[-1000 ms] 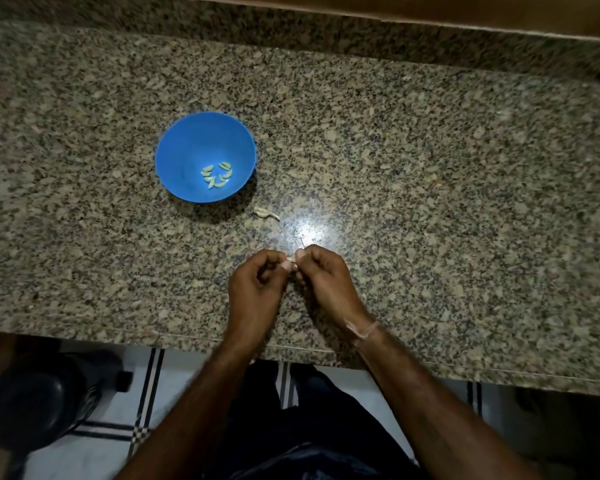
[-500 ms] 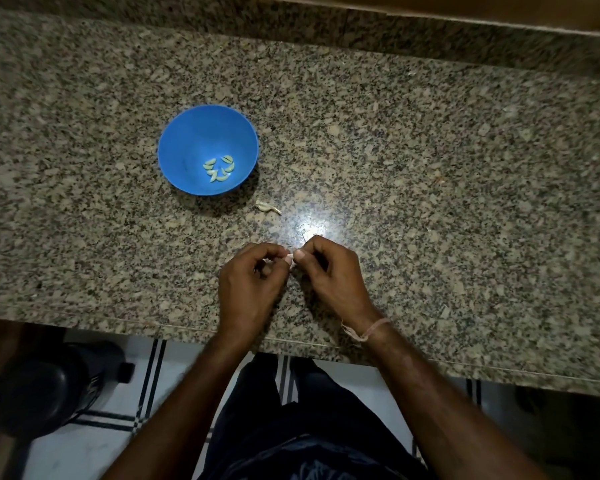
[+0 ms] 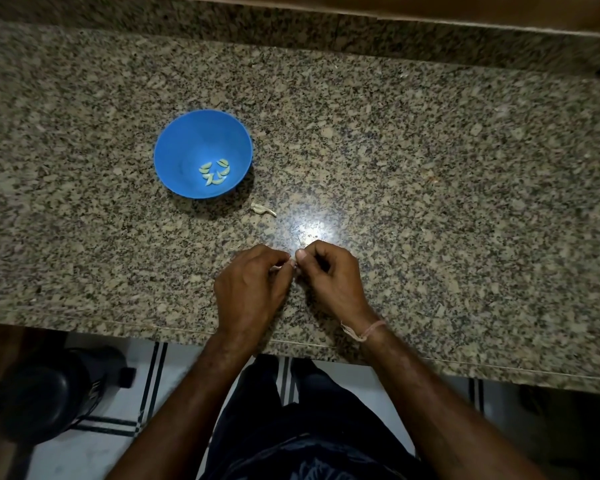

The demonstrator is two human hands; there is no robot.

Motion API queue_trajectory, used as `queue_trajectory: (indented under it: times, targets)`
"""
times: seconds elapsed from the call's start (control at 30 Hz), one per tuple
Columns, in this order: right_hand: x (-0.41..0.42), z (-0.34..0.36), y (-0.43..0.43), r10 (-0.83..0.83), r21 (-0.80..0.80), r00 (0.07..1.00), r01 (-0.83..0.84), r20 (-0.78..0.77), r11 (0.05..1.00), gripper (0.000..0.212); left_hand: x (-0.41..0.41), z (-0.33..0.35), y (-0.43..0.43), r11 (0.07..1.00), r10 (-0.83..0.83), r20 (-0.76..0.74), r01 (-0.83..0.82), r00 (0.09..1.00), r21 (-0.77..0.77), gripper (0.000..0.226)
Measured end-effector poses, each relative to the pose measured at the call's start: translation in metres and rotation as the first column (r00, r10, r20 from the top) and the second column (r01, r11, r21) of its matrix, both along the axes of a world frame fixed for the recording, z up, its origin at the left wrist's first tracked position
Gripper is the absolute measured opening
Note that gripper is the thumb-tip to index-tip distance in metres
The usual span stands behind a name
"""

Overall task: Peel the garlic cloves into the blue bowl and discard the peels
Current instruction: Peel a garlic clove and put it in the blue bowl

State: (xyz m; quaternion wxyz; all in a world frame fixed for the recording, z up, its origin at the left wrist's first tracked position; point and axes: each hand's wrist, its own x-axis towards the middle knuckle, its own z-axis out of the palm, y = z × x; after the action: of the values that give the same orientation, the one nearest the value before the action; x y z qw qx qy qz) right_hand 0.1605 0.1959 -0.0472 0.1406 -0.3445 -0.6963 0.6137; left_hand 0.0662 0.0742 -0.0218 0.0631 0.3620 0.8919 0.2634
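A view from above, looking down on a speckled granite counter (image 3: 430,168) where a person stands peeling garlic. Both hands meet near the front edge of the counter, just in front of a bright patch of reflected light. The left hand (image 3: 250,285) and the right hand (image 3: 329,278) are curled inward with their fingers (image 3: 302,254) pinched together on a small pale garlic clove (image 3: 293,264), which shows only as a sliver between the fingertips; how much skin is left on it cannot be told. Further back and to the left sits a blue bowl (image 3: 187,147), upright, with a small cluster of peeled cloves (image 3: 215,173) lying at its bottom. Between the bowl and the hands, just beside the bowl, a pale scrap (image 3: 262,209) lies on the counter; it may be a shed peel or an unpeeled clove, and the view does not settle which. A thin thread band (image 3: 364,332) circles the right wrist. Below the counter edge, a striped tiled floor and a dark round object (image 3: 39,393) are visible. The clove is likely very light and firm, with dry, papery skin that tears easily and tends to cling to fingertips. It probably handles best held by its body in one hand while the other picks at the skin from a tip. Once bare, it may be slightly sticky or slick, so it could slip on the way to the bowl.
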Motion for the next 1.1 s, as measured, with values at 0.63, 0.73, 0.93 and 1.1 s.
queue_trajectory:
  times: [0.63, 0.73, 0.93, 1.1]
  targets:
    - [0.01, -0.005, 0.002, 0.115, 0.298, 0.993, -0.114, 0.015, 0.948, 0.023, -0.003, 0.001, -0.002, 0.976, -0.204, -0.113, 0.193, 0.972, -0.105, 0.022]
    - [0.01, -0.005, 0.001, 0.125, 0.327, 0.992, -0.128, 0.028, 0.936, 0.023, 0.002, 0.001, -0.002, 0.979, -0.186, -0.125, 0.173, 0.974, -0.109, 0.023]
    - [0.012, -0.006, -0.003, 0.098, 0.287, 0.994, -0.106, 0.04, 0.952, 0.024, 0.007, -0.001, -0.003, 0.985, -0.138, -0.115, 0.125, 0.984, -0.117, 0.021]
    - [0.013, -0.007, -0.007, 0.039, 0.108, 0.999, -0.042, 0.031, 0.993, 0.027, 0.005, -0.002, -0.004, 0.993, -0.095, -0.006, 0.094, 0.995, -0.076, 0.016]
